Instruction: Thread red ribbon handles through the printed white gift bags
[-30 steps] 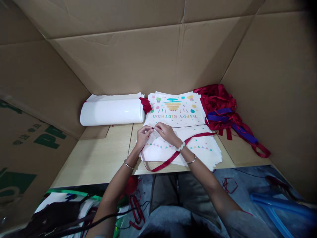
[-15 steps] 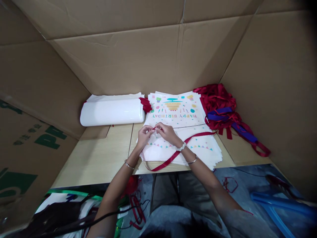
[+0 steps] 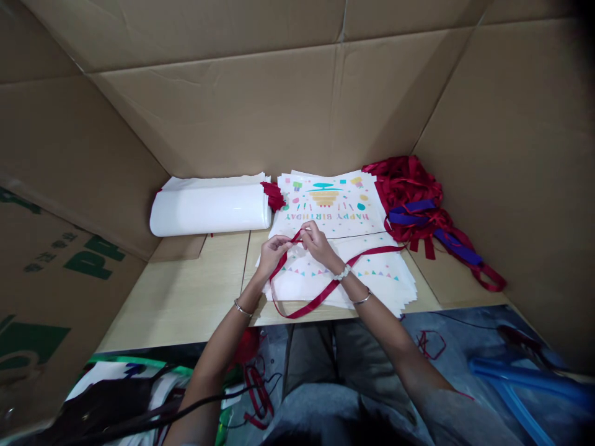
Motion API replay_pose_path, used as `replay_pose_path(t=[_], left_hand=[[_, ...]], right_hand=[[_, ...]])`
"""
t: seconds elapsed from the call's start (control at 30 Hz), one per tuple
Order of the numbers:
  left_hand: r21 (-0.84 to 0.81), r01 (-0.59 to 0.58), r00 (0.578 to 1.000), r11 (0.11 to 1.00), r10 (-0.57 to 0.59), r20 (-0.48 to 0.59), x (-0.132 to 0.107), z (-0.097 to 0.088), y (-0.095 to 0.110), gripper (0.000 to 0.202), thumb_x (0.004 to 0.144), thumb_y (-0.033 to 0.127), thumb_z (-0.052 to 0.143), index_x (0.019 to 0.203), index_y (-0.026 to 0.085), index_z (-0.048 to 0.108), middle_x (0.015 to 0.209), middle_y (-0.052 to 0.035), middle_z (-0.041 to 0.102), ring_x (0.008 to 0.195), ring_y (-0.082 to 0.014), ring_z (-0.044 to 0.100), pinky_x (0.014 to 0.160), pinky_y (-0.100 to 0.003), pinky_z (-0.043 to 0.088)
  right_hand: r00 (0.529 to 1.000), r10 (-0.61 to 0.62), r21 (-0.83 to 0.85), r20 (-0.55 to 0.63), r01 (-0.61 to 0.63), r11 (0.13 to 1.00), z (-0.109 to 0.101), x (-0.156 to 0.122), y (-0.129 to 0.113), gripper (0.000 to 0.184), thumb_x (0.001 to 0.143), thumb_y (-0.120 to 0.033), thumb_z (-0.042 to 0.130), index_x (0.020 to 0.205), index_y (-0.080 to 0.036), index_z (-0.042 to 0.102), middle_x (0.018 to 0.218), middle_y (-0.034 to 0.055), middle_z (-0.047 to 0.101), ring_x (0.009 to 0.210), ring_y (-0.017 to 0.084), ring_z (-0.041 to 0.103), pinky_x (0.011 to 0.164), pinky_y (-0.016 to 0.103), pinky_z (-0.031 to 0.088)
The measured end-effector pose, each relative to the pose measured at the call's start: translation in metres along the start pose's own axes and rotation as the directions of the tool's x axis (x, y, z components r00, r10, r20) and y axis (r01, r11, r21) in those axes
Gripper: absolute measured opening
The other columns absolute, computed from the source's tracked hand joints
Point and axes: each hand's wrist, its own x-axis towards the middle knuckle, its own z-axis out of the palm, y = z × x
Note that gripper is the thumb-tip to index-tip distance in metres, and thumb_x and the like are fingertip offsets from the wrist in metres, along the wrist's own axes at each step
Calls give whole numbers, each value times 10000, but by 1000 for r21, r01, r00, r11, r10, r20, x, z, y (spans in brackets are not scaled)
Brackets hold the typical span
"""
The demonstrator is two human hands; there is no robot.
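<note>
My left hand (image 3: 274, 253) pinches a dark red ribbon (image 3: 316, 302) over the middle of the printed sheets. Close beside it, my right hand (image 3: 317, 240) grips the same ribbon, which crosses in a small loop between the fingertips. From there the ribbon hangs in a wide curve toward the table's front edge, then passes under my right wrist to the right. Beneath both hands lies a stack of white sheets (image 3: 302, 288) with "HAPPY BIRTHDAY" and a cake printed on it, upside down to me. A dark line runs across the stack right of my hands.
A folded white stack (image 3: 211, 207) with red ribbon ends lies at the left on the wooden table (image 3: 186, 297). Red ribbons (image 3: 404, 179) with blue bands heap up at the right. Cardboard walls (image 3: 223, 118) enclose the back and sides. A blue stool (image 3: 511, 371) stands below right.
My right hand has moved slightly up and away from the left. More ribbon now shows between the fingertips, and its loop by my left hand has opened wider.
</note>
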Motion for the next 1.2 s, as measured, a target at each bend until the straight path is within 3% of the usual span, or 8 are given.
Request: replay_pose_path(t=[0.3, 0.73, 0.93, 1.07, 1.2], left_hand=[[44, -6, 999, 999, 4, 46, 1, -4, -7, 322, 683, 427, 914, 833, 177, 777, 800, -35, 732, 747, -174, 647, 731, -296, 507], [77, -127, 992, 989, 126, 21, -1, 4, -2, 253, 727, 393, 877, 741, 187, 732, 773, -32, 706, 754, -174, 622, 739, -300, 489], [85, -165, 985, 983, 169, -38, -5, 9, -2, 319, 724, 446, 894, 818, 187, 731, 759, -20, 680, 738, -169, 606, 741, -300, 494], [51, -194, 980, 980, 196, -34, -7, 10, 0, 337, 732, 425, 897, 932, 195, 752, 808, -22, 693, 757, -167, 616, 764, -302, 501], [110, -210, 977, 971, 214, -20, -8, 11, 0, 303, 755, 422, 881, 920, 200, 755, 821, -26, 695, 765, -172, 613, 757, -302, 499]], right_hand=[[1000, 1, 135, -11, 0, 991, 1, 2, 2, 203, 1031, -454, 478, 999, -255, 454, 631, -75, 519, 547, 142, 527, 597, 268, 402], [999, -9, 122, -38, 14, 992, -1, 2, -3, 187, 1026, -430, 487, 983, -249, 462, 652, -71, 517, 554, 139, 551, 599, 273, 413], [1000, 11, 196, -28, -5, 981, 1, 2, 1, 217, 1032, -462, 486, 982, -254, 446, 701, -61, 555, 558, 148, 608, 598, 285, 441], [999, 26, 216, -34, -19, 976, 1, 2, 3, 244, 1024, -492, 500, 987, -259, 441, 692, -57, 575, 566, 155, 616, 570, 276, 437], [999, 33, 244, -36, -24, 969, 1, 3, 5, 250, 1017, -498, 517, 979, -261, 448, 666, -60, 569, 531, 148, 579, 539, 270, 421]])
